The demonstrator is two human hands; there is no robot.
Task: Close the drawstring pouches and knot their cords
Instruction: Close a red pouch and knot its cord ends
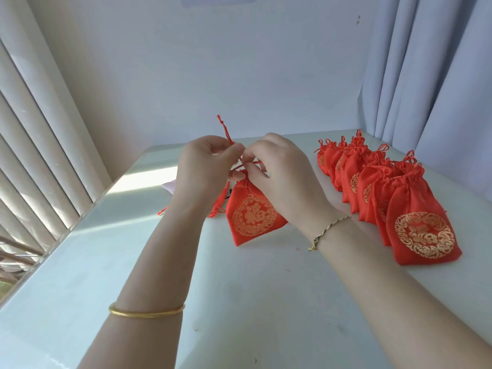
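A red satin drawstring pouch (253,213) with a gold round emblem hangs gathered at its neck just over the white table (239,302). My left hand (206,166) pinches one red cord (225,129), whose knotted end sticks up above the fingers. My right hand (282,169) pinches the other cord strand beside it, right over the pouch's neck. The cords cross between my fingertips. Behind my left wrist lie more red pouches (219,201), mostly hidden.
A row of several closed red pouches (386,193) with tied cords lies overlapping along the table's right side, the nearest one (423,230) showing its gold emblem. Vertical blinds and a window ledge run along the left. A curtain hangs at the right.
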